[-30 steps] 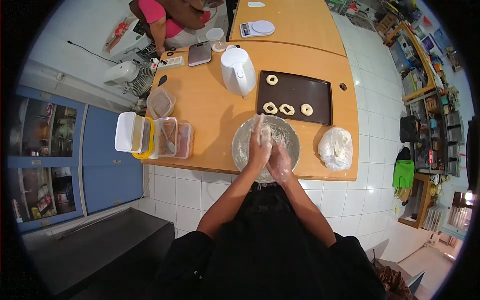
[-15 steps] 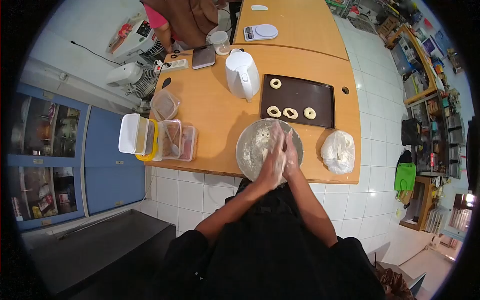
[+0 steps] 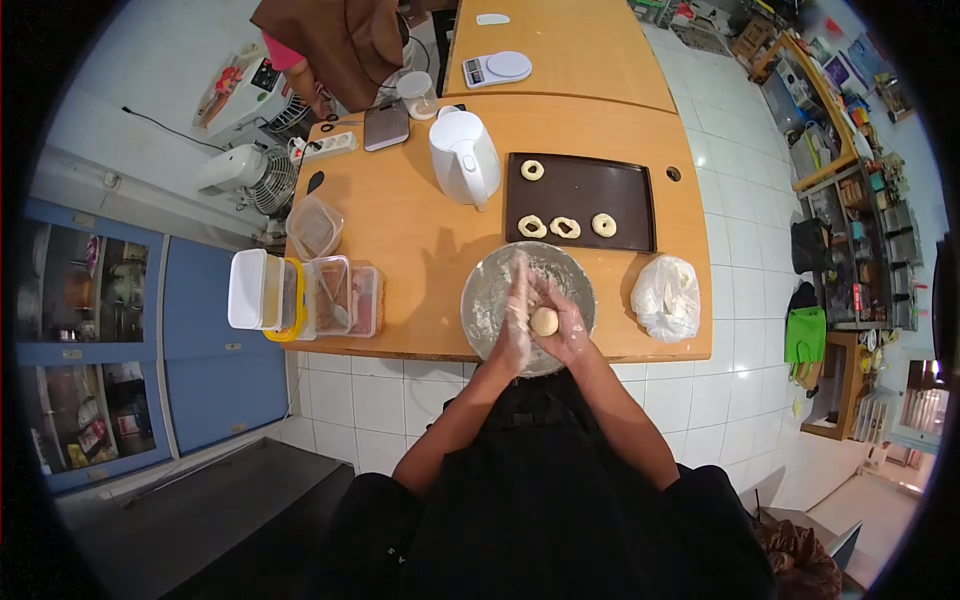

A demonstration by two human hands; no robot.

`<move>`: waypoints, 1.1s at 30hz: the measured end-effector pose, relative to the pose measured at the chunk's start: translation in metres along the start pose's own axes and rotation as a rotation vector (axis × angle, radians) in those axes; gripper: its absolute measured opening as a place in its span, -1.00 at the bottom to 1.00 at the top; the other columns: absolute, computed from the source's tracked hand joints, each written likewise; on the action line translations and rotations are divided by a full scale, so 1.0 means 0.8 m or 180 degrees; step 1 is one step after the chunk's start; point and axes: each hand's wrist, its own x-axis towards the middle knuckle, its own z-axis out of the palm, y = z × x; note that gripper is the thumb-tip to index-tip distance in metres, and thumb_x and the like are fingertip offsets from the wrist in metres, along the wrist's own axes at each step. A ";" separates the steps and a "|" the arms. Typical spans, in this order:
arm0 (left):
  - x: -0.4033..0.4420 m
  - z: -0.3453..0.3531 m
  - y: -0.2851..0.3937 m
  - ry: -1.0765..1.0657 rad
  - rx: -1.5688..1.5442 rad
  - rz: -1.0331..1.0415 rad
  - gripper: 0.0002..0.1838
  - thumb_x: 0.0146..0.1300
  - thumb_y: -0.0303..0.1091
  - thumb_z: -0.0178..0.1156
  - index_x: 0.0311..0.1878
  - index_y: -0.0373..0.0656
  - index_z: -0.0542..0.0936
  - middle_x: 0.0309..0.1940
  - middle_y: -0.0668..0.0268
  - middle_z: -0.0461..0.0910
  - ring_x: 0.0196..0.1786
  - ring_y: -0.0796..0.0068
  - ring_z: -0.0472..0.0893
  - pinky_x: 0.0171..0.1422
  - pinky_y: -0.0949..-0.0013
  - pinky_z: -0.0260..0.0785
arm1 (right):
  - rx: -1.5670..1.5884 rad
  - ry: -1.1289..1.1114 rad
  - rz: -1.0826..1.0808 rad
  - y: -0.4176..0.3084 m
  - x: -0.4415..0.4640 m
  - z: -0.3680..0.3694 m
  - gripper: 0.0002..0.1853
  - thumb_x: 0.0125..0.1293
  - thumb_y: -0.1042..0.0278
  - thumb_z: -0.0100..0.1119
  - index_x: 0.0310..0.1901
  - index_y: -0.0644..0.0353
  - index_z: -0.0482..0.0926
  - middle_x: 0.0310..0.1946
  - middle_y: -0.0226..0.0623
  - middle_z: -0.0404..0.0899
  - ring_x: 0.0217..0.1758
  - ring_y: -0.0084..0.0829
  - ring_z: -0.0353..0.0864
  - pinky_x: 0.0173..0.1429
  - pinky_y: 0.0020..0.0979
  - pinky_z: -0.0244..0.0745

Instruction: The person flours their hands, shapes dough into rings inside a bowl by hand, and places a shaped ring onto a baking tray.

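A round dough ball [image 3: 544,321] rests in my right hand [image 3: 569,327], whose fingers curve around it. My left hand [image 3: 516,318] stands on edge just left of it, fingers stretched out straight and dusted with flour. Both hands are over a metal bowl [image 3: 477,300] with flour on its inner wall. Beyond the bowl, a dark baking tray [image 3: 590,185] holds several dough rings, one of them a ring [image 3: 604,224] at the near right.
A plastic bag [image 3: 666,300] sits right of the bowl. The white kettle [image 3: 466,160] stands behind it, left of the tray. Plastic containers [image 3: 345,295] line the left table edge. A kitchen scale [image 3: 497,69] is farther back. Another person [image 3: 340,45] stands at the far left.
My palms were pressed together; now they have parted and the dough ball shows in my right hand. The whole view has shifted slightly.
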 end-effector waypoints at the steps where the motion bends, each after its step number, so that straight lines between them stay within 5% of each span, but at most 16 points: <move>1: 0.006 -0.005 0.004 -0.0013 0.0186 0.0011 -0.26 0.47 0.07 -0.29 0.51 -0.26 -0.08 0.46 0.13 0.00 0.45 0.26 0.12 0.48 0.25 -0.03 | 0.0164 0.0014 0.0089 0.004 -0.001 -0.006 -0.42 0.47 -0.10 -0.14 0.36 0.10 0.28 0.31 -0.34 0.37 0.26 -0.32 0.42 0.29 -0.22 0.37; 6: 0.009 -0.056 -0.014 -0.0545 0.2143 0.0332 -0.44 0.42 -0.26 0.00 0.42 -0.21 0.21 0.42 0.08 0.20 0.46 0.22 0.20 0.49 0.24 0.05 | 0.0314 0.0207 0.0215 0.017 0.002 -0.024 -0.40 0.47 -0.12 -0.15 0.35 0.12 0.30 0.30 -0.35 0.35 0.27 -0.35 0.37 0.33 -0.26 0.30; 7: 0.003 -0.056 -0.016 -0.0560 0.2515 0.0362 -0.50 0.32 -0.48 0.12 0.32 -0.25 0.35 0.32 0.08 0.35 0.37 0.24 0.35 0.42 0.23 0.18 | 0.0214 0.0391 0.0175 0.018 0.003 -0.025 -0.41 0.47 -0.12 -0.17 0.35 0.12 0.30 0.29 -0.34 0.37 0.27 -0.33 0.39 0.34 -0.23 0.30; 11: -0.025 -0.055 -0.023 -0.0716 0.3260 0.0548 -0.52 0.30 -0.40 0.19 0.26 -0.28 0.40 0.26 0.08 0.41 0.29 0.28 0.42 0.36 0.24 0.26 | -0.0063 0.0618 -0.0029 0.012 0.002 -0.014 -0.38 0.49 -0.15 -0.26 0.35 0.17 0.28 0.30 -0.27 0.36 0.28 -0.29 0.39 0.36 -0.19 0.30; 14: -0.036 -0.051 -0.027 -0.0552 0.2553 -0.0447 -0.54 0.27 -0.42 0.23 0.23 -0.27 0.44 0.23 0.11 0.43 0.24 0.36 0.46 0.29 0.31 0.32 | -0.0617 0.0614 -0.0183 0.010 -0.004 -0.011 -0.30 0.49 -0.19 -0.34 0.39 0.27 0.17 0.39 -0.20 0.22 0.39 -0.28 0.25 0.45 -0.20 0.14; 17: -0.037 -0.052 -0.041 0.0163 0.1465 -0.0421 -0.59 0.26 -0.47 0.22 0.18 -0.29 0.48 0.13 0.18 0.51 0.13 0.47 0.51 0.21 0.39 0.38 | -0.1046 0.0520 -0.0261 0.017 -0.008 -0.009 -0.26 0.50 -0.21 -0.40 0.42 0.30 0.10 0.43 -0.20 0.14 0.48 -0.24 0.09 0.53 -0.23 -0.07; 24: -0.021 -0.071 -0.010 0.0084 0.0899 -0.1275 -0.61 0.23 -0.63 0.15 0.15 -0.35 0.50 -0.05 0.23 0.61 0.00 0.50 0.58 0.12 0.46 0.45 | -0.1766 0.0438 -0.0126 0.006 -0.026 -0.011 -0.34 0.51 -0.14 -0.32 0.40 0.26 0.18 0.38 -0.21 0.22 0.43 -0.30 0.18 0.48 -0.26 0.06; 33: -0.024 -0.060 -0.010 0.0048 0.0906 -0.1203 -0.61 0.19 -0.61 0.22 0.12 -0.34 0.53 -0.05 0.27 0.61 -0.04 0.54 0.58 0.01 0.47 0.49 | -0.1987 0.0361 0.0065 0.001 -0.035 -0.020 -0.50 0.49 0.04 -0.06 0.30 0.21 0.35 0.12 -0.40 0.46 0.16 -0.54 0.44 0.25 -0.42 0.36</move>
